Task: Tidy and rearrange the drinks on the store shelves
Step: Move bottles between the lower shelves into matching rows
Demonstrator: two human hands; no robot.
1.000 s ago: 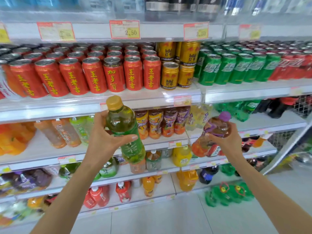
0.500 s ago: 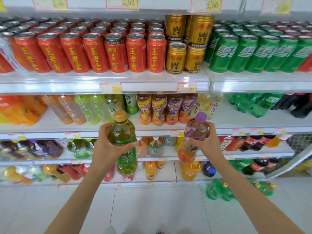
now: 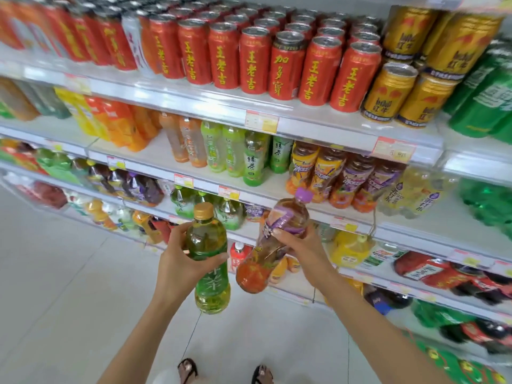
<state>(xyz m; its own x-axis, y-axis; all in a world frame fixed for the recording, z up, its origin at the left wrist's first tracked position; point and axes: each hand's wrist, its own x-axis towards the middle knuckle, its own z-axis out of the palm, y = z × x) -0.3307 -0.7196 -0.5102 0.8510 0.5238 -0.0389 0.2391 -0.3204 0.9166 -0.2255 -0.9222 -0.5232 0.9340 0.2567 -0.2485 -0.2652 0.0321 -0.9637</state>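
White metal shelves (image 3: pixel 194 105) run slanted across my view, the top one packed with smooth red cans (image 3: pixel 253 65) and stubby gold cans (image 3: pixel 388 92), the lower ones with soft plastic bottles. In front of them I hold two drinks over the pale tiled floor (image 3: pixel 69 286). My left hand (image 3: pixel 180 261) is wrapped round the middle of a clear, rounded green tea bottle (image 3: pixel 206 234), which stands upright with the thumb across its front. My right hand (image 3: pixel 304 250) grasps an amber bottle (image 3: pixel 263 256) with a purple label, tilted so its base swings toward the green one, just beside it. Its purple cap (image 3: pixel 304 195) points up at the shelf; the green one's cap (image 3: pixel 204 210) is gold. Half a second ago the bottles were further apart and the shelves sat level.
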